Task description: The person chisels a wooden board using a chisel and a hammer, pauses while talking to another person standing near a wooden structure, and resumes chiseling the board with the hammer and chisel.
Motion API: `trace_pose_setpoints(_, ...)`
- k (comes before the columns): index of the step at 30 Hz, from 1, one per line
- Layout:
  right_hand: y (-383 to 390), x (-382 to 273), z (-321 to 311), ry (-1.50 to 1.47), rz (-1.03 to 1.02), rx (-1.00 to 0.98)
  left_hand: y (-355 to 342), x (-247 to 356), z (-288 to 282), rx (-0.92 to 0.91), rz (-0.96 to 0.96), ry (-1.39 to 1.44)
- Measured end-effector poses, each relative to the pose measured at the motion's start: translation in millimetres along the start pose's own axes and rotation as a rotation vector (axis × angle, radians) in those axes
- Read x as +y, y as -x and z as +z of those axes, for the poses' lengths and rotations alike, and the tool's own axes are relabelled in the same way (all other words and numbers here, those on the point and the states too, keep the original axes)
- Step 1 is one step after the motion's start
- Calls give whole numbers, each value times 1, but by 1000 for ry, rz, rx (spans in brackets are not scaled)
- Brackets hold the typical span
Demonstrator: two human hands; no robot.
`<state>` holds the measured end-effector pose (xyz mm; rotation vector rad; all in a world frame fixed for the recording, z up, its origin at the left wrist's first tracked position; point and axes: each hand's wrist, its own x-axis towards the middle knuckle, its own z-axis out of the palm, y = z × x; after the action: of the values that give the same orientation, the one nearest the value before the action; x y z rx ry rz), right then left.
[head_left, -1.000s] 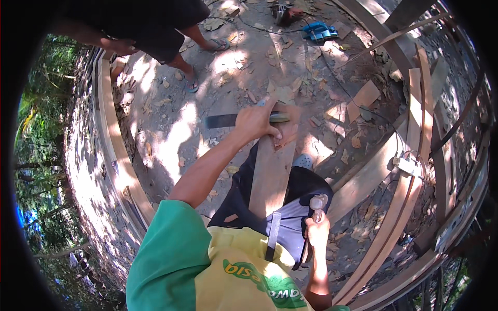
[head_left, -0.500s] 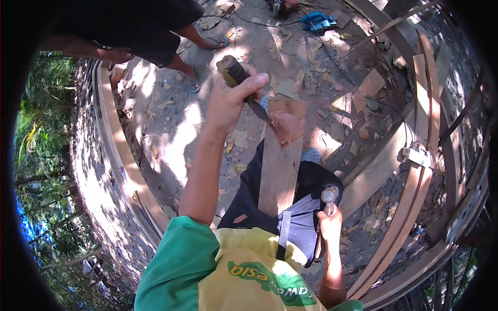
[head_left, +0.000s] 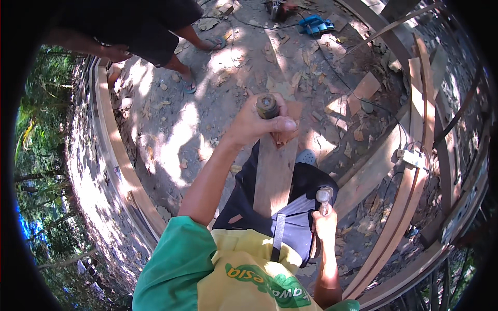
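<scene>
Left hand (head_left: 254, 123) grips the chisel (head_left: 267, 105), likely stiff, best held mid-handle; right hand (head_left: 325, 224) clasps a hammer (head_left: 324, 195), probably head-heavy.

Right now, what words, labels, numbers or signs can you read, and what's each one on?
Yellow-and-green shirt: large yellow and white lettering on a green print, upside down in view; I don't copy out wording.
White power strip and blue power tool: any markings are too small to read.
Chisel and hammer: no readable text.
</scene>
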<state>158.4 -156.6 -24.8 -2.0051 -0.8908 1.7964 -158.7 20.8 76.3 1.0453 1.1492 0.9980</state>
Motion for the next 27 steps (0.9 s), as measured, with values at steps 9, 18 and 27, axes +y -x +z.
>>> trace_pose_setpoints(9,-9,23,-1,78,-85,24,3,-6,2,-17,4,18)
trace_pose_setpoints(18,3,-7,-1,56,-50,-38,-1,-21,-19,-55,66,-189)
trace_pose_setpoints(27,104,-248,35,-13,-750,-132,19,-28,-30,-90,139,-132)
